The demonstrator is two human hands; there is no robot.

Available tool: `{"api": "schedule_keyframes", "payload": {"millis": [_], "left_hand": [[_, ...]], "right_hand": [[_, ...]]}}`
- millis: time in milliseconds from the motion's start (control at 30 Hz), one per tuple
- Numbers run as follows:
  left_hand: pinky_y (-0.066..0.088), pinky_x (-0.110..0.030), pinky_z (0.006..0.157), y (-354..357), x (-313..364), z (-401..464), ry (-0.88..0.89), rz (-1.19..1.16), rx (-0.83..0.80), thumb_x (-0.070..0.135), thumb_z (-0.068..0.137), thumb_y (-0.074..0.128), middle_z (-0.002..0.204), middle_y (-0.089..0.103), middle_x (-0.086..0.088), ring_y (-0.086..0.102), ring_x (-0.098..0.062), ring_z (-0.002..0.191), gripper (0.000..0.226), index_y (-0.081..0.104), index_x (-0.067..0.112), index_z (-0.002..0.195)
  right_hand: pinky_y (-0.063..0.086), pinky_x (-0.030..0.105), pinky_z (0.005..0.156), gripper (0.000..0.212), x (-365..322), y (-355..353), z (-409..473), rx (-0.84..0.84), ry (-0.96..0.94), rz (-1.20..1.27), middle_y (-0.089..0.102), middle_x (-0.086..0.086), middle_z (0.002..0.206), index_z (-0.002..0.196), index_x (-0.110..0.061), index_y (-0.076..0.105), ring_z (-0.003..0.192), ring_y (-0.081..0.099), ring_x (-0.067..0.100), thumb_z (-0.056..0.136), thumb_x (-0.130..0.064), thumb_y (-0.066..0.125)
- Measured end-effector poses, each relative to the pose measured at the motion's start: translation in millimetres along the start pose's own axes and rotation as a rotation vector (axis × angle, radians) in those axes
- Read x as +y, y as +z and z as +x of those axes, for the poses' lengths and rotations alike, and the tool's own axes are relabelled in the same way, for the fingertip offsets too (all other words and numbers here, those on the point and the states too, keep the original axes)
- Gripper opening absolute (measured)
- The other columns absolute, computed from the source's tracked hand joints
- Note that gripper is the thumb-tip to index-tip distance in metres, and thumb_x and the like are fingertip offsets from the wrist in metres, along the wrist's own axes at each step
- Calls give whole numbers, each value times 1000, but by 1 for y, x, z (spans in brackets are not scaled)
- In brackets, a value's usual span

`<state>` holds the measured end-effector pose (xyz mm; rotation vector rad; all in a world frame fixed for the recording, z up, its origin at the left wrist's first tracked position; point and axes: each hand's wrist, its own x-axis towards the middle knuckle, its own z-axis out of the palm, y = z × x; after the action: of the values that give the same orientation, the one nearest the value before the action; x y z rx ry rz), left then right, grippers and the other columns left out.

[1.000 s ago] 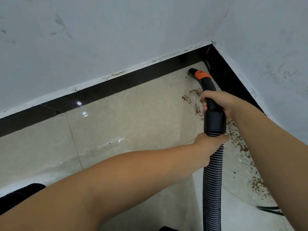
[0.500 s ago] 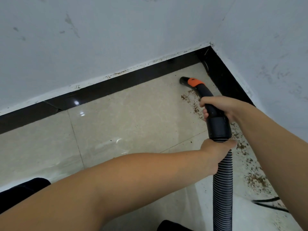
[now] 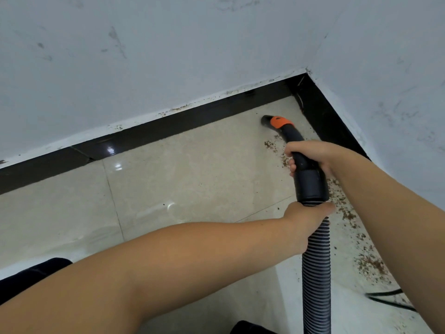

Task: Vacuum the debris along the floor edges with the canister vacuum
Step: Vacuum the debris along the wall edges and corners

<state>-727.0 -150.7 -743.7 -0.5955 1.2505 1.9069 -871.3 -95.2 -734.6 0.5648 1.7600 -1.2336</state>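
I've got both hands on the vac. My right hand (image 3: 310, 156) is wrapped round the curved black handle tube (image 3: 295, 141), fingers curled under it, just above the fat black cuff (image 3: 311, 185). My left hand (image 3: 304, 219) grips the ribbed hose (image 3: 316, 273) right below that cuff, thumb lying across the top rib. Hose runs down toward the bottom edge of view, canister itself not in shot.

Nozzle tip (image 3: 266, 120) w/ the orange collar (image 3: 280, 122) sits low over the beige tile floor (image 3: 192, 179), near the corner, just off the black skirting (image 3: 168, 127); can't tell if it's touching the tile. Brown debris (image 3: 344, 208) lies in a strip along the right-hand skirting, from beside the handle down past my right forearm, thicker patch lower right. A thin black cable (image 3: 385, 297) crosses the floor bottom right. White walls (image 3: 144, 56) scuffed, crumbs on the skirting top
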Motion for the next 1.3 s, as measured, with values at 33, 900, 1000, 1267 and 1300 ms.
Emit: {"api": "schedule_keyframes", "payload": {"millis": [33,900,1000,1267,1300], "left_hand": [[51,-31,77,0,5,4,-19,1,12,33,91,62,84,61,-3,61,-15,70,19,55,15,91],[50,-30,62,-85,42,-63,-378,198,15,23,90,61,66,58,-4,57,-17,59,18,51,11,82],[50,-31,65,-110,40,-83,-415,259,13,22,91,60,66,58,-5,57,-17,61,16,50,11,85],[52,-27,57,-151,20,-100,-474,266,-76,18,92,59,68,60,-7,59,-18,60,12,49,10,91],[52,-27,56,-151,18,-101,-481,272,-100,18,92,58,69,60,-7,60,-18,59,13,49,10,94]], "right_hand": [[53,28,48,12,0,-5,3,41,-19,43,57,4,54,79,-10,51,42,54,15,82,-7,62],[52,25,44,23,-1,90,-13,152,-96,236,58,6,51,105,-6,45,35,57,14,89,-11,60],[54,28,48,26,10,118,-20,133,-123,388,60,9,58,108,-5,47,41,60,17,89,-13,63],[48,24,43,16,29,162,-30,263,-146,546,54,11,64,97,-2,45,40,54,18,89,-5,59],[48,24,43,17,31,162,-32,289,-131,556,53,11,65,99,-2,45,43,54,20,88,-5,59]]}}
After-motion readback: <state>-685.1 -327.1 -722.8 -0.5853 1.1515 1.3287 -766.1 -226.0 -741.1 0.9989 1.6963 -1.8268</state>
